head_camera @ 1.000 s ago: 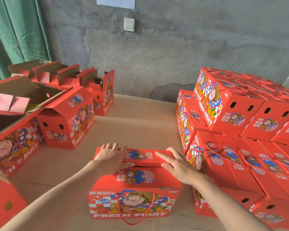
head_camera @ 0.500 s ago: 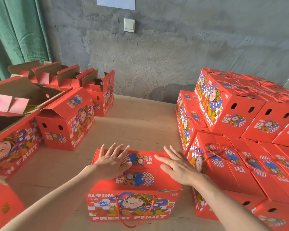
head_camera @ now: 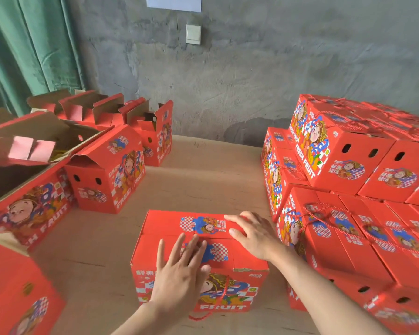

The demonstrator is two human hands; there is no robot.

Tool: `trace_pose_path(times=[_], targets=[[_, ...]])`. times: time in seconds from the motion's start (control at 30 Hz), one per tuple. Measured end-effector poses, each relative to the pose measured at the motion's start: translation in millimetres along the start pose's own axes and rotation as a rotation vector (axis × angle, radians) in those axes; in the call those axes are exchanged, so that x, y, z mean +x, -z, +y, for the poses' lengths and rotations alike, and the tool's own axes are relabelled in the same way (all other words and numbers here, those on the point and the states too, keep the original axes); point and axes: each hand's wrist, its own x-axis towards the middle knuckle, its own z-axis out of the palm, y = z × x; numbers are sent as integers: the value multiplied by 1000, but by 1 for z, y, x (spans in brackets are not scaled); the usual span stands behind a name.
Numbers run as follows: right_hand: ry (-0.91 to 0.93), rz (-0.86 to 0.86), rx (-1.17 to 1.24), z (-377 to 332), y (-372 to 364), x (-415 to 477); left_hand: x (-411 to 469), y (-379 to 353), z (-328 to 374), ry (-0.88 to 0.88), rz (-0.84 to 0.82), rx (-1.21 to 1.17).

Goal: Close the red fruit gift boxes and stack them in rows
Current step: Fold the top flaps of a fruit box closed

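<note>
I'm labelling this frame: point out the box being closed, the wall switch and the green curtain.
box being closed (head_camera: 162, 224): head view, bare far-left part of its top flap.
wall switch (head_camera: 193, 34): head view, middle of its white plate.
green curtain (head_camera: 32, 49): head view, a fold at upper left.

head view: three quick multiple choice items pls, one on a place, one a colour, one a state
1. Where is the stack of closed boxes from the box under the hands?
A. to its left
B. to its right
C. on top of it

2. What colour is the curtain?
A. blue
B. yellow
C. green

3. How does the left hand lie on that box?
A. flat, fingers straight
B. in a fist
C. pinching the rope handle

Key:
1 B, the stack stands at its right.
2 C, green folds hang at upper left.
3 A, its palm presses on the closed top.
</note>
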Motion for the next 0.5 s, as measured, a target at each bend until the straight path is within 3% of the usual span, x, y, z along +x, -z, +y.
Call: trace_pose_path(times=[0.2,0.27,0.33,0.43,0.5], targets=[[-182,-11,-225,-18,2,-30,26,-8,-32,117,104,-143],[-264,-82,-220,-30,3,-44,43,-20,-46,238,119,-254],[-303,-106,-203,-46,0,-58,62,-25,-53,413,31,-407],[-281,-103,51,-66,-7,-86,83,-22,-53,521,-187,-711],[-293,50,314,-64,-9,-101,89,-17,-53,530,-220,-898]])
